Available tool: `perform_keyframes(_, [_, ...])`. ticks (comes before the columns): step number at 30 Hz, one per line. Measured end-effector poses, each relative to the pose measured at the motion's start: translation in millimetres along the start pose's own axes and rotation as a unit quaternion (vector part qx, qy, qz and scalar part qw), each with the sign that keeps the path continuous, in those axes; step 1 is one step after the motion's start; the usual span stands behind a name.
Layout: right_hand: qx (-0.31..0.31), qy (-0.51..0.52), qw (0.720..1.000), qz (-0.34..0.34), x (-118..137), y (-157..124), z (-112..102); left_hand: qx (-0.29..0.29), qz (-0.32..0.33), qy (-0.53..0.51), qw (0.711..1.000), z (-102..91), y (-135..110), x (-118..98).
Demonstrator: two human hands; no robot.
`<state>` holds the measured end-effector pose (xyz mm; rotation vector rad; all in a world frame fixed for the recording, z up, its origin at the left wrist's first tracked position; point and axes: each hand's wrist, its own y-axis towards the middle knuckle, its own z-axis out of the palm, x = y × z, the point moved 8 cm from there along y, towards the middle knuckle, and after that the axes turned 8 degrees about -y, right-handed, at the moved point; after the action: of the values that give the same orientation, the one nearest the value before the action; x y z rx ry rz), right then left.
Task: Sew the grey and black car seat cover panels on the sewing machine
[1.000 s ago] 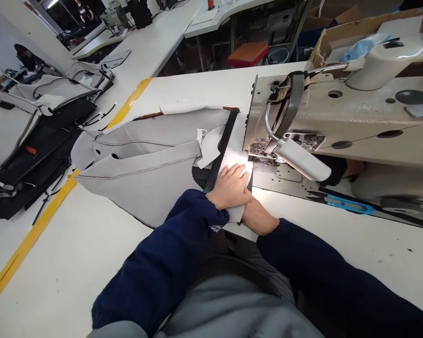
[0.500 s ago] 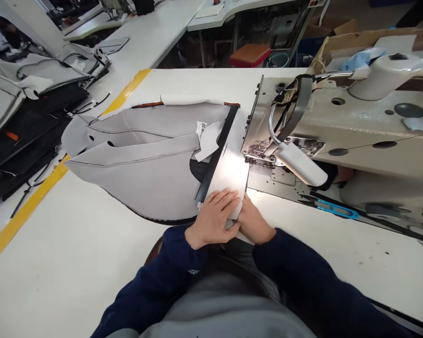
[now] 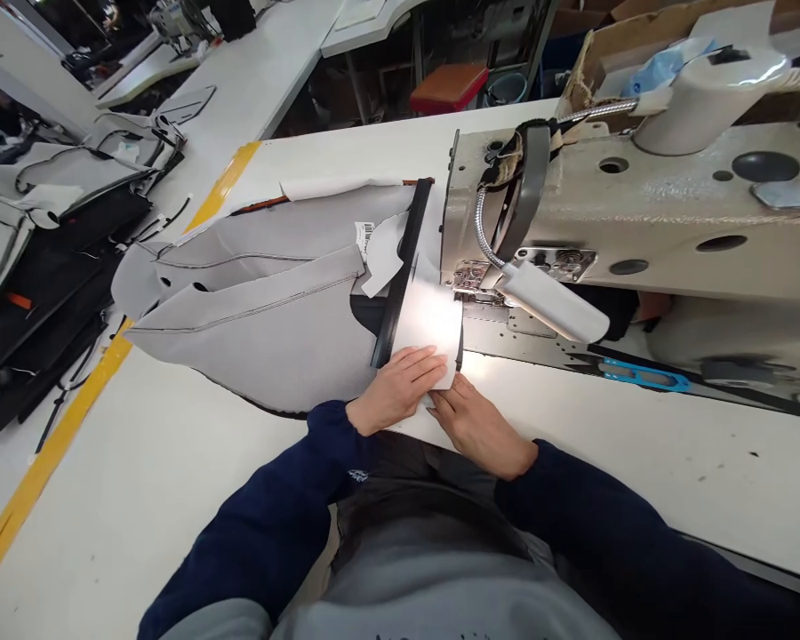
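Observation:
A light grey sewn fabric cover (image 3: 286,347) lies on the white table, with a black strip (image 3: 404,276) along its right side. Beyond that strip a pale flap (image 3: 430,320) reaches toward the sewing machine's needle area (image 3: 473,277), lit brightly by the lamp. My left hand (image 3: 398,387) rests flat on the flap's near end, fingers stretched out. Close beside it, my right hand (image 3: 480,427) pinches the flap's near right corner; its fingertips are partly hidden. A white barcode label (image 3: 364,234) shows on the cover.
The sewing machine (image 3: 673,204) fills the right side, its white lamp (image 3: 553,302) hanging low. Blue-handled thread snips (image 3: 646,375) lie by the machine bed. More grey and black covers (image 3: 53,258) are piled at left, past yellow tape (image 3: 60,480). A red stool (image 3: 450,87) stands behind.
My right hand has come out from beside the left and now shows more fully at the flap's corner. My left hand stays on the flap. The camera view has shifted slightly.

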<state>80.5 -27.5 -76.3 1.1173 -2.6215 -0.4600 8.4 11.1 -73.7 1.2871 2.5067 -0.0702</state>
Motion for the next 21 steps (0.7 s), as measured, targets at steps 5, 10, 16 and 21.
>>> perform_keyframes(5, [-0.002,-0.035,0.999,-0.001,-12,11,9,0.016,0.007,0.002,1.000,-3.5,17,6])
perform_keyframes(10, [0.008,-0.054,0.998,-0.016,-23,23,14,0.025,0.021,-0.011,0.999,-6.6,39,14])
perform_keyframes(16, [0.010,-0.034,0.999,0.001,-44,36,12,0.019,0.036,-0.041,0.998,-5.9,57,36])
perform_keyframes(21, [0.009,-0.020,1.000,0.011,-62,42,15,0.013,0.038,-0.046,0.998,-5.2,70,50])
